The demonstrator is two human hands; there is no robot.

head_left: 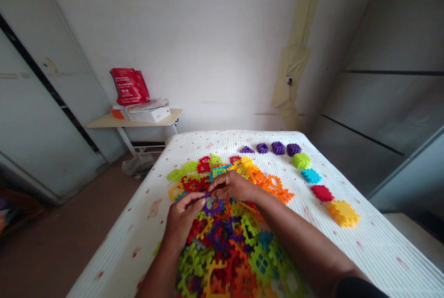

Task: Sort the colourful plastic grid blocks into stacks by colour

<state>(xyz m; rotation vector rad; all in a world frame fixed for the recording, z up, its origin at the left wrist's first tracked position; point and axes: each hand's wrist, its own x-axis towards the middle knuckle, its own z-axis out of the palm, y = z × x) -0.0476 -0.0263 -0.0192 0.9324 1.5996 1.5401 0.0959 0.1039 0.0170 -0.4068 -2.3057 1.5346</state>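
Over a heap of bright plastic interlocking building pieces [239,270], my two hands come close together. My left hand [183,212] pinches at the edge of a purple interlocking piece [211,204]. Just to its right, my right hand [233,185] has its fingers bent and closed at the same piece, whose far edge they partly hide. Beyond the hands lie orange pieces [272,184], red pieces [204,164] and lime green pieces [183,170], many with toothed edges and cut-out middles.
Along the right of the white spotted bed cover [138,228] stand purple stacks [278,148], a lime green stack [301,160], a blue stack [311,176], a red stack [322,192] and a yellow stack [344,213]. A side table [135,123] holds a red bag [129,86] and a white box [150,114].
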